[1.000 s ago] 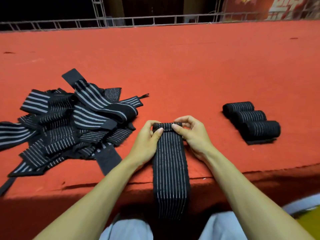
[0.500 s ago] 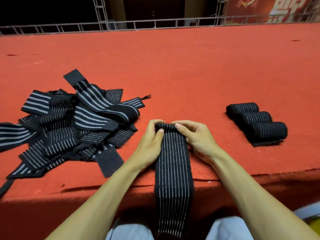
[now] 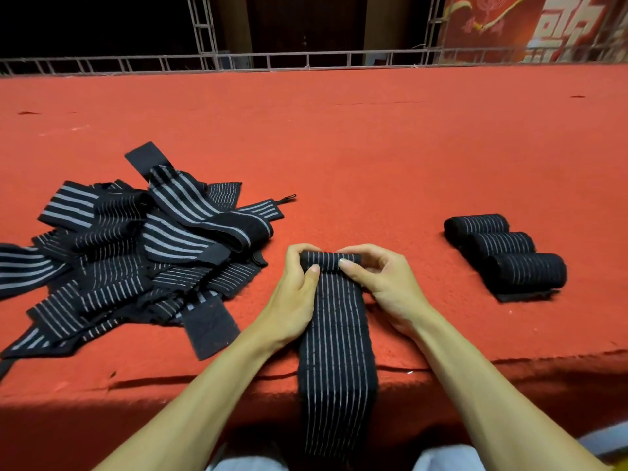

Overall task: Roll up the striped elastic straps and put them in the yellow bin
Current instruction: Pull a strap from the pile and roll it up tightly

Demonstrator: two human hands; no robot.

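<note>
A black strap with thin white stripes (image 3: 336, 341) lies lengthwise on the red carpeted platform (image 3: 373, 147) and hangs over its front edge. Its far end is curled into a small roll. My left hand (image 3: 295, 294) pinches the roll's left side, thumb on top. My right hand (image 3: 380, 280) pinches its right side the same way. A heap of loose striped straps (image 3: 136, 253) lies to the left. Three finished rolls (image 3: 506, 253) sit side by side to the right. A sliver of yellow at the bottom right corner may be the bin.
A metal truss rail (image 3: 306, 59) runs along the platform's far edge, with a red banner (image 3: 543, 25) behind it. The platform's front edge (image 3: 509, 362) drops off just past my wrists. My light trousers show at the bottom.
The rolled end of the strap has grown thicker and come a little toward me as both hands kept turning it. The heap and the three rolls have not moved.
</note>
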